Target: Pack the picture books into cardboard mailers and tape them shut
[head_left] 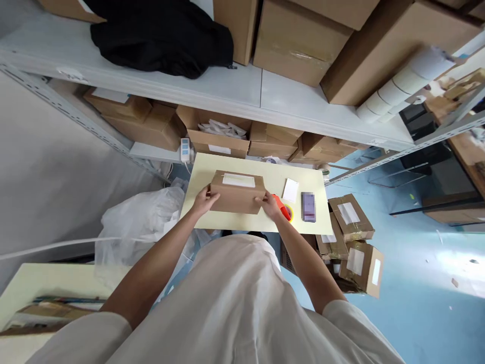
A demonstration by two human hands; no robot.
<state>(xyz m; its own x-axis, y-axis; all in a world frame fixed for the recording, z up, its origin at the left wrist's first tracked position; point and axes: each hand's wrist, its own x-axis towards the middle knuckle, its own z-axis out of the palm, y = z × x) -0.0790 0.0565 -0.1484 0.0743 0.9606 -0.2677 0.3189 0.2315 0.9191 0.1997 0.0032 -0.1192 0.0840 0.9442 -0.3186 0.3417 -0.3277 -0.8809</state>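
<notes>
Holds cardboard box (pixel 238 199) at 2 ends in grip of left hand (pixel 204 200) and right hand (pixel 269 205); risks bumping orange-red tape dispenser (pixel 282 207) through rightward drift, slipping through uneven pressure.

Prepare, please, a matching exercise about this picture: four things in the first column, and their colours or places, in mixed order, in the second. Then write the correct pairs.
1. Table
2. Box on table
3. Cloth
4. Floor

A. blue
B. pale yellow
C. between left hand and right hand
D. black

Pairs: 1-B; 2-C; 3-D; 4-A
</notes>
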